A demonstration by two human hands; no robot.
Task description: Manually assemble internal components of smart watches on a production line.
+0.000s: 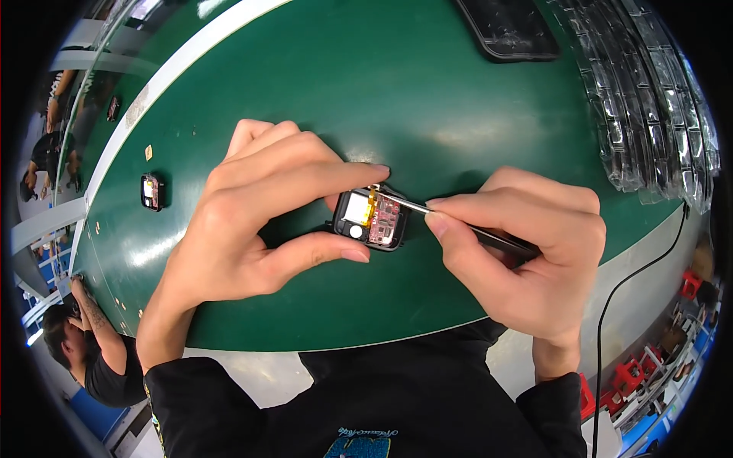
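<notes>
My left hand (pixel 256 214) grips a small black watch-like case (pixel 369 218) by its edges, with the index finger at the top and the thumb at the bottom. The case lies open: a red circuit board (pixel 387 219), a silvery-white battery-like block (pixel 357 207) and yellow tape show inside. Pinched in my right hand (pixel 527 244) is a slim dark-handled tool (pixel 496 240) with a thin metal tip. That tip reaches the upper edge of the board, close to the yellow tape and my left index fingertip.
Another open case (pixel 151 191) lies on the green table (pixel 427 305) at the left. A black tray (pixel 515 34) stands at the far side, beside stacked clear plastic trays (pixel 637 99). A black cable (pixel 607 305) hangs at the right. Another person (pixel 95 351) sits at the lower left.
</notes>
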